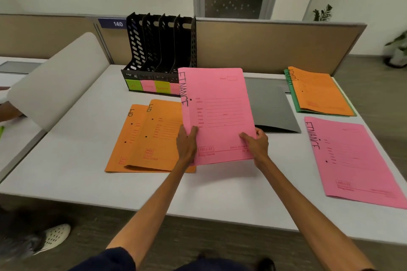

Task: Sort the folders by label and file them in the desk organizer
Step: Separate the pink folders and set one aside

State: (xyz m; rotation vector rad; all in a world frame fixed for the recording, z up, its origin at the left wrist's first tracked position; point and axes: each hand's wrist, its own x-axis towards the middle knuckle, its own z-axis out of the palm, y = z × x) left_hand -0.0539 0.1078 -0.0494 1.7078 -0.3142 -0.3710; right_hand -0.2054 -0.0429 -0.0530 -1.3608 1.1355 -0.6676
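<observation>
I hold a pink folder (218,108) labelled FINANCE upright over the desk, my left hand (187,143) gripping its lower left edge and my right hand (256,143) its lower right edge. Behind it stands the black desk organizer (158,50) with several slots and green and pink labels along its base. Two orange folders (152,138) marked HR lie overlapped at the left. A second pink FINANCE folder (352,160) lies flat at the right. An orange folder (321,92) marked ADMIN rests on a green folder (295,103) at the back right.
A dark grey folder (271,105) lies behind the held one. The white desk (66,171) ends at a beige partition (264,44). A white chair back (57,81) leans at the left. A white shoe (55,235) shows on the floor.
</observation>
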